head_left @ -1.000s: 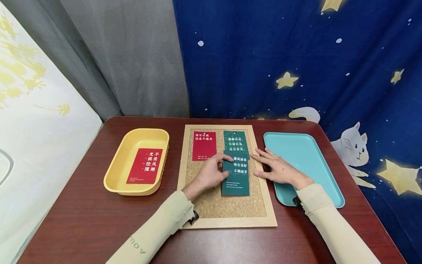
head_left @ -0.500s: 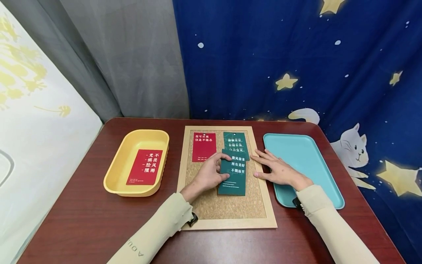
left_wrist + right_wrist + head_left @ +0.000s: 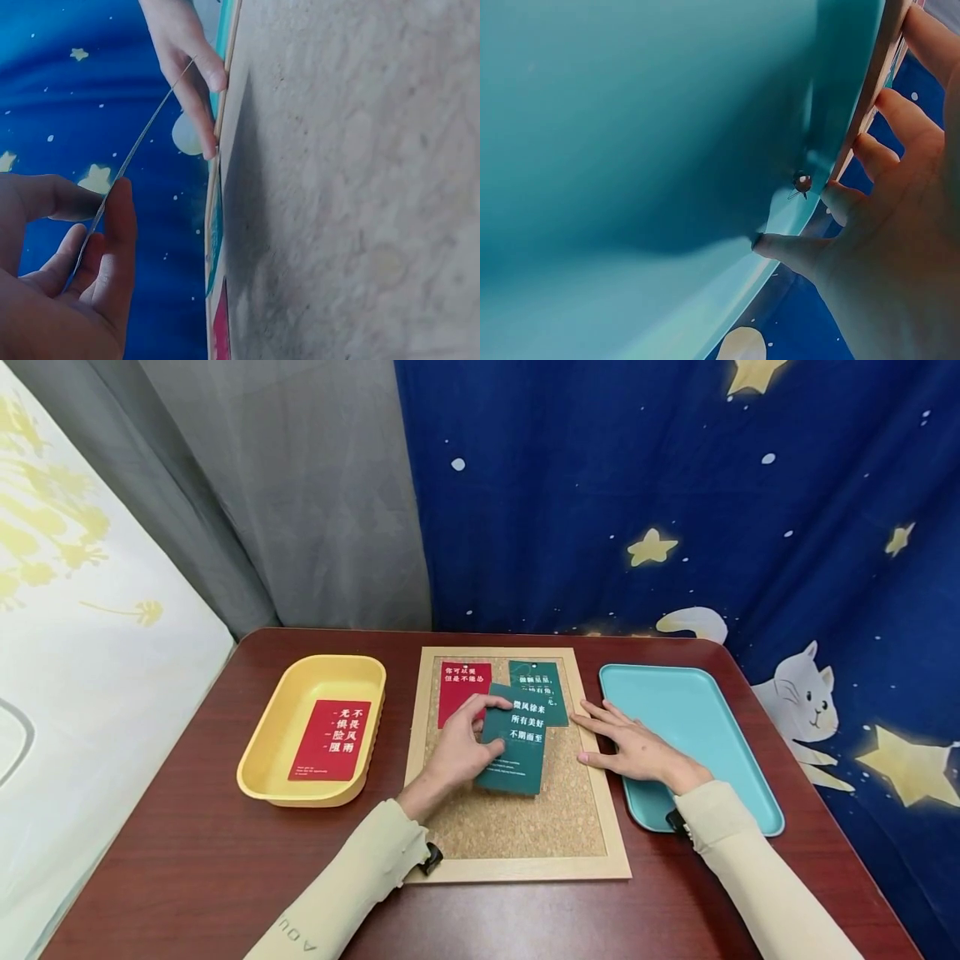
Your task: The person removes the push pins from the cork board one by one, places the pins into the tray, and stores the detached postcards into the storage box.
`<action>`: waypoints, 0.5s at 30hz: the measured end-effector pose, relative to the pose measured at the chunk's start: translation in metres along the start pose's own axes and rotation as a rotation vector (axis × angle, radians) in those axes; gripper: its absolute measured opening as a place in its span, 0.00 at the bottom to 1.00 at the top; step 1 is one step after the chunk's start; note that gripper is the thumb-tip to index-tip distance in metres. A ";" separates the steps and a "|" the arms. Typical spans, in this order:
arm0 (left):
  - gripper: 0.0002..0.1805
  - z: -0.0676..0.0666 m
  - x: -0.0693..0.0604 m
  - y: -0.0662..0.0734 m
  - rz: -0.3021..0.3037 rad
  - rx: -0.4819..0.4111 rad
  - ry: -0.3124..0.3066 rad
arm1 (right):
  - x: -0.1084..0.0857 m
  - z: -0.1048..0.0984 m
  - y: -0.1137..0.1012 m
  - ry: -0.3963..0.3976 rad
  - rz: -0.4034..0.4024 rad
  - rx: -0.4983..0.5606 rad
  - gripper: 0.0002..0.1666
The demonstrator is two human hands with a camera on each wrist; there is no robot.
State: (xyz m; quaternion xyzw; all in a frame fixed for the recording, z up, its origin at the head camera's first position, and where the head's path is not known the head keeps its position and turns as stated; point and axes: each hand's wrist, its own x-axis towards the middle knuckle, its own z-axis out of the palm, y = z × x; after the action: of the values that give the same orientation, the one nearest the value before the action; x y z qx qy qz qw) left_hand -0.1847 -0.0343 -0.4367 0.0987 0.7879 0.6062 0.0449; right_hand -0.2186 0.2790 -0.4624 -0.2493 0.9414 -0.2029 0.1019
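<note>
My left hand pinches a dark green card with white characters along its left edge. Seen edge-on in the left wrist view, the card is slightly bowed and held off the cork board. Behind it, a second green card is pinned at the board's upper right, partly covered. A red card is pinned at upper left. My right hand lies with fingers spread on the board's right wooden frame; in the right wrist view one fingertip touches the blue tray.
At left stands a yellow basket with a red card in it. The blue tray lies right of the board, with a small pin-like thing in it. All stand on a dark red table.
My left hand has moved left with the green card, which has come up from the board and now covers more of the pinned cards' lower parts. The right hand stays put.
</note>
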 end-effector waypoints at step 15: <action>0.26 -0.028 -0.003 0.005 0.004 -0.002 0.085 | 0.000 -0.001 0.000 -0.009 -0.005 -0.012 0.43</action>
State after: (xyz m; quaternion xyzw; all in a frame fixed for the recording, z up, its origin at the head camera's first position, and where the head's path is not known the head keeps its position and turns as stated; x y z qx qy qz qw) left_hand -0.1863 -0.0606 -0.4249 0.0745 0.7884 0.6106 0.0103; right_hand -0.2189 0.2797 -0.4616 -0.2530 0.9416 -0.1965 0.1040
